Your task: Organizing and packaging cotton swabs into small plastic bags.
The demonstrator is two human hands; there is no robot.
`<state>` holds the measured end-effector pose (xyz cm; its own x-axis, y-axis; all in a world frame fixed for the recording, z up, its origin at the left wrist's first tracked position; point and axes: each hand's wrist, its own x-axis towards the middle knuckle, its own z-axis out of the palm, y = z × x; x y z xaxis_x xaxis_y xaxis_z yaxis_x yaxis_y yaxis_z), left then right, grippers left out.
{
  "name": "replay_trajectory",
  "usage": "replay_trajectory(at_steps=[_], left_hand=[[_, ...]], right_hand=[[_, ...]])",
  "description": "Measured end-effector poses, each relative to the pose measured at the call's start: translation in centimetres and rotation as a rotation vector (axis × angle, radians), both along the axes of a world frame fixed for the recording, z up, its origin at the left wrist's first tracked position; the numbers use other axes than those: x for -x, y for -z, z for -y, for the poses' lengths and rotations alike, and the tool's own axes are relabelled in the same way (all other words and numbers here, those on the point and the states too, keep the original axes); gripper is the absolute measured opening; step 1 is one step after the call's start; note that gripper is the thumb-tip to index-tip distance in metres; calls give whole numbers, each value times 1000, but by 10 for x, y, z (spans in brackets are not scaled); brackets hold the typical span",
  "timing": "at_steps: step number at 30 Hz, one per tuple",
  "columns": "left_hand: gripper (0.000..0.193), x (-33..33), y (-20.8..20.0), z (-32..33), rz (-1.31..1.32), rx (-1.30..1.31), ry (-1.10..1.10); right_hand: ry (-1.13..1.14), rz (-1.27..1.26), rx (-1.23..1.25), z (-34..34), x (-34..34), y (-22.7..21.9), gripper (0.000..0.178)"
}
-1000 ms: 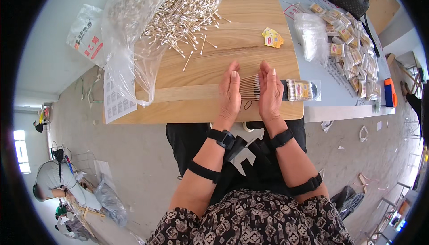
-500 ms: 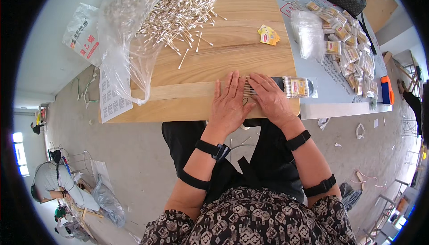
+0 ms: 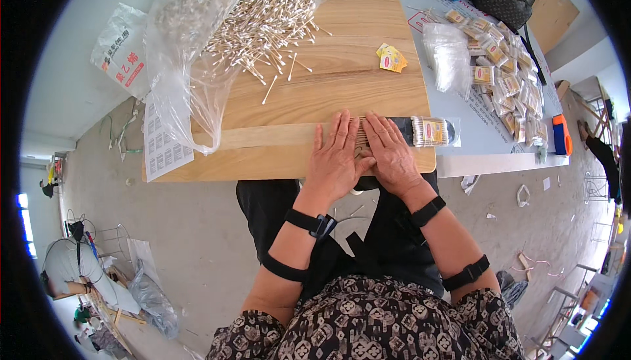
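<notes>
Both hands lie flat near the front edge of the wooden table, fingers stretched forward. Between them is a row of cotton swabs (image 3: 360, 138), mostly covered by the fingers. My left hand (image 3: 333, 156) rests at the row's left side, and my right hand (image 3: 392, 157) at its right, the thumbs close together. A dark flat strip (image 3: 401, 125) shows beyond my right hand. At its right end lies a bundle of cotton swabs (image 3: 430, 131) with a yellow label, next to clear film. What lies under the palms is hidden.
A clear bag (image 3: 197, 64) spills a heap of loose swabs (image 3: 269, 25) at the far left. Yellow label cards (image 3: 392, 58) lie farther back. On the grey table to the right are clear sleeves (image 3: 447, 58), many filled packets (image 3: 509, 77), a black bag (image 3: 501, 0) and an orange-and-blue object (image 3: 562, 135).
My right hand has slid left toward my left hand, its fingers straighter and closer together. More of the dark strip shows between it and the labelled bundle. The view has shifted slightly.
</notes>
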<state>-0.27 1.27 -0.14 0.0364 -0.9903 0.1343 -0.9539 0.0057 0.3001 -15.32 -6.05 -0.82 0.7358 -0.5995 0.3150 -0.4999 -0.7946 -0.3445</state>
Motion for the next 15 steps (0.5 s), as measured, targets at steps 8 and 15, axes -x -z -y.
replay_trajectory(at_steps=[8,15], left_hand=[[71,-1,-2,0,-53,-77,10],[79,-3,-3,-10,-129,-7,-63]], right_hand=[[39,-246,-29,-9,0,-5,80],[24,-237,-97,-9,1,-14,98]])
